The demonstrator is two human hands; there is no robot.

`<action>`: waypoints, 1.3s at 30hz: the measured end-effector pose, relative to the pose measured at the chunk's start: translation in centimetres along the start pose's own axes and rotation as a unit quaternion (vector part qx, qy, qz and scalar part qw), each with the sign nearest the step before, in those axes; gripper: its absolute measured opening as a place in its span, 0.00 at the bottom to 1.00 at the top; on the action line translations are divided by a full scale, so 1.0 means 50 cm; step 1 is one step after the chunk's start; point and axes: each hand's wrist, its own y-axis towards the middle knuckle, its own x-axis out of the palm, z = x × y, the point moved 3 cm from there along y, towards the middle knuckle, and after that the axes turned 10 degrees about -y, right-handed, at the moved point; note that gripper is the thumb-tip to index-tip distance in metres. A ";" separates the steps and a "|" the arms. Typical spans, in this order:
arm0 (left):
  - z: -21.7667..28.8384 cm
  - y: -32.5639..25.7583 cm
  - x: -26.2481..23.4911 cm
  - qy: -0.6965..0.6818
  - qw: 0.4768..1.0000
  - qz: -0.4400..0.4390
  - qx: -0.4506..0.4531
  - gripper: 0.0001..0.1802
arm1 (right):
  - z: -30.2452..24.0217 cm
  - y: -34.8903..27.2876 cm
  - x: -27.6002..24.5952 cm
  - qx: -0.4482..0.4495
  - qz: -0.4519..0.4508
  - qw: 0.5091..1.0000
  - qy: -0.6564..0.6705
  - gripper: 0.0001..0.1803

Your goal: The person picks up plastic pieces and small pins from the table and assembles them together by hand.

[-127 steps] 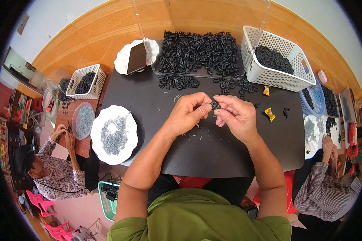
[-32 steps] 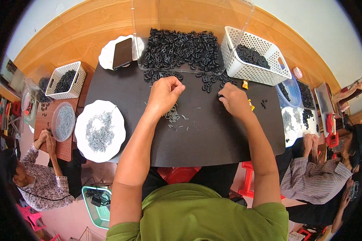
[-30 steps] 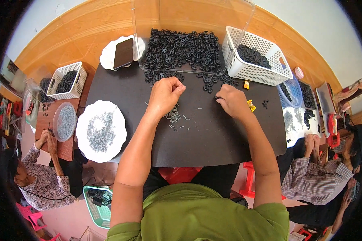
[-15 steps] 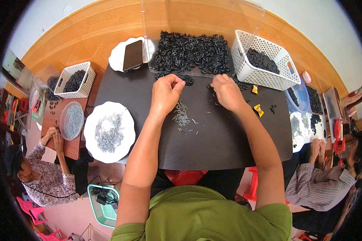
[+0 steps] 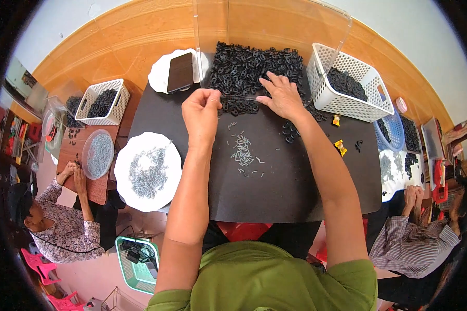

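My left hand (image 5: 201, 118) is closed in a pinch above the dark table, just left of the clear bin's front edge. Whatever its fingertips hold is too small or hidden to name. With fingers spread, my right hand (image 5: 284, 99) reaches over that edge and touches the heap of small black looped parts (image 5: 238, 65). More black parts (image 5: 239, 107) lie along the outside of the bin, and a loose group (image 5: 290, 136) sits below my right wrist. Between my forearms is a small pile of thin silvery pins (image 5: 242, 151).
A white scalloped plate (image 5: 123, 179) of pins stands left. Behind it, a phone (image 5: 180, 72) rests on another white plate (image 5: 157, 78). At the back right are a white basket (image 5: 342, 106) of black parts and yellow wrapped sweets (image 5: 340, 147). People work at both sides.
My right hand has moved up from the tabletop into the black heap, and its fingers have spread. My left hand has shifted left, still pinched. The whole view has moved slightly.
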 end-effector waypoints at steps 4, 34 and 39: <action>0.005 0.003 -0.010 -0.098 0.995 0.016 -0.027 0.06 | -0.017 -0.004 -0.025 -0.066 -0.003 0.998 0.010 0.23; -0.008 -0.001 0.003 -0.151 0.987 0.037 -0.032 0.05 | -0.002 0.026 -0.058 -0.074 -0.036 0.993 0.088 0.18; -0.037 0.004 0.016 -0.105 0.994 0.035 -0.011 0.05 | -0.027 0.069 0.002 0.066 -0.068 0.991 -0.091 0.26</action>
